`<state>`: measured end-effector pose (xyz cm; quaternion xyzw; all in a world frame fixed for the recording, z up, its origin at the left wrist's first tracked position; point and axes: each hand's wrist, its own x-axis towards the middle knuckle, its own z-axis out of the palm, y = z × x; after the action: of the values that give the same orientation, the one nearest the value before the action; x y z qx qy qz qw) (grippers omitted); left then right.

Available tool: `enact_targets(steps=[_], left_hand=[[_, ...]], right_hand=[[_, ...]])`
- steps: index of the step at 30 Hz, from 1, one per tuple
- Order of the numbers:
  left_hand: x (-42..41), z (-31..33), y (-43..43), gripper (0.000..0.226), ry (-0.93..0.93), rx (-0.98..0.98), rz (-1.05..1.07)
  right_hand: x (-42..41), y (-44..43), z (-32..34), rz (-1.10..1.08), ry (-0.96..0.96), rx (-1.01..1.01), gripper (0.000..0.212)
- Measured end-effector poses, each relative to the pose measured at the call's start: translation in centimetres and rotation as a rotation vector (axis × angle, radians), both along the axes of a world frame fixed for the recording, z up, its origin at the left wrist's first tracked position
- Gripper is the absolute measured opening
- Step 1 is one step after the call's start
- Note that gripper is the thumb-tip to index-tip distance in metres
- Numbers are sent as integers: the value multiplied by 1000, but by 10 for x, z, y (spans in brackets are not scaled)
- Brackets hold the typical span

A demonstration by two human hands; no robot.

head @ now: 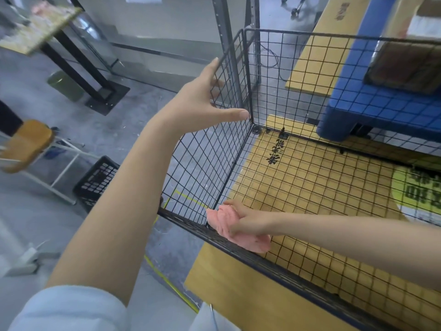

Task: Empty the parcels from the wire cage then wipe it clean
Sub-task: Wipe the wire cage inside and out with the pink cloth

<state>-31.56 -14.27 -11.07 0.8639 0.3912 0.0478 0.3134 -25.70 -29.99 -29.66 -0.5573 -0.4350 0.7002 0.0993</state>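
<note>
Here, taking the wire cage (pixel 274 149) as landmark and going from left to right: well out to its left on the grey floor (pixel 124 130) stand a wooden stool (pixel 26 144) on a white frame and, nearer the cage, a black plastic crate (pixel 96 180); a strip of bare floor lies between the crate and the cage's left wall. A yellow tape line (pixel 167 283) runs on the floor by the near-left corner. The left hand (pixel 202 101) rests against the top edge of the left mesh wall, its grip spread wide, fingers laid over the upper wire and the thumb pointing toward the far-left corner post; it clasps nothing. Inside the cage, at the near-left corner where the left wall meets the low front edge, the right hand (pixel 248 222) is closed around a pink cloth (pixel 229 228), which is pressed onto the front rim. The cage interior is open, with no parcels in it; through its mesh bottom shows yellow cardboard (pixel 310 187) printed with black characters. Behind the far wall, to the right, sits a blue pallet (pixel 381 96) carrying a brown box (pixel 405 65).
</note>
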Motion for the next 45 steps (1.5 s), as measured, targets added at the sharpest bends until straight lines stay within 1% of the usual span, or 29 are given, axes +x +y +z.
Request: enact_targets(steps=[2, 7, 9, 12, 15, 18, 21, 26, 32, 35, 37, 41, 43, 45], left_hand=[[0, -1, 1, 117, -5, -2, 2], [0, -1, 1, 114, -20, 3, 6], [2, -1, 1, 114, -24, 6, 9], [3, -1, 1, 114, -41, -16, 21], [3, -1, 1, 113, -41, -27, 19], [3, -1, 1, 114, -31, -30, 15], [4, 1, 1, 113, -23, -24, 13], [6, 3, 0, 111, -11, -30, 8], [5, 5, -1, 113, -26, -63, 2], [4, 5, -2, 113, -41, -71, 5], [5, 5, -2, 109, -45, -76, 1], [6, 5, -1, 105, -39, -70, -10], [5, 4, -1, 106, -27, -50, -14], [5, 4, -1, 105, -18, -23, -19]], right_hand=[[-3, 2, -6, 8, -52, 1, 79], [-12, 3, -11, 106, -127, 40, 70], [-15, 2, -12, 98, -144, 67, 65], [-22, -1, -7, 6, -98, 129, 63], [-27, 0, 4, -55, -70, 173, 54], [-30, 3, 22, -94, -5, 217, 54], [-28, 4, 41, -114, 6, 262, 46], [-27, 1, 73, -171, 95, 314, 36], [-30, -1, 104, -255, 116, 375, 35], [-29, -1, 122, -294, 178, 393, 21], [-30, -2, 131, -327, 223, 424, 22], [-33, -2, 139, -372, 220, 461, 40], [-30, -3, 138, -388, 220, 461, 40], [-21, -4, 137, -443, 236, 440, 33]])
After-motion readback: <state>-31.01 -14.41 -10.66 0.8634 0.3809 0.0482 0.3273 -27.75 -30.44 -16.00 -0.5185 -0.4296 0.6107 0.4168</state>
